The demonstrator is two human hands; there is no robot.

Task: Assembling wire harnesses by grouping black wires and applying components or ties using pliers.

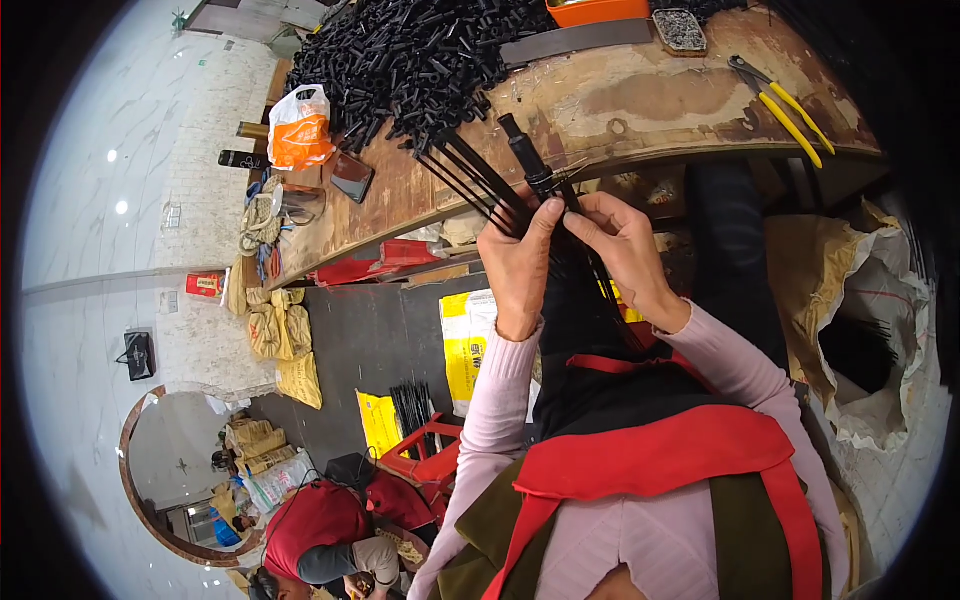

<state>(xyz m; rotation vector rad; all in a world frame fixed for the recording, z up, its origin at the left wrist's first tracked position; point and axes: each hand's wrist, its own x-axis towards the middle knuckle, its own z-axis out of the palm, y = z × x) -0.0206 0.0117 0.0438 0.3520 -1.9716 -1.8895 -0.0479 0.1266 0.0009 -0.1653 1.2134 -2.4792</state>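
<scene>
Several black rods point(466, 181) and black tube point(526, 150) clasped in left hand point(518, 258), likely for steadiness; right hand point(632, 248) pinches thin dark piece point(569, 194) alongside.

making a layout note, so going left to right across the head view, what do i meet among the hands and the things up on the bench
Orange-and-white plastic bag → phone → left hand → right hand → yellow-handled pliers

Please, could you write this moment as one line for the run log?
left hand: holding thin black rods | right hand: beside black tube, grip unclear | bench: black parts pile, yellow-handled pliers
</scene>
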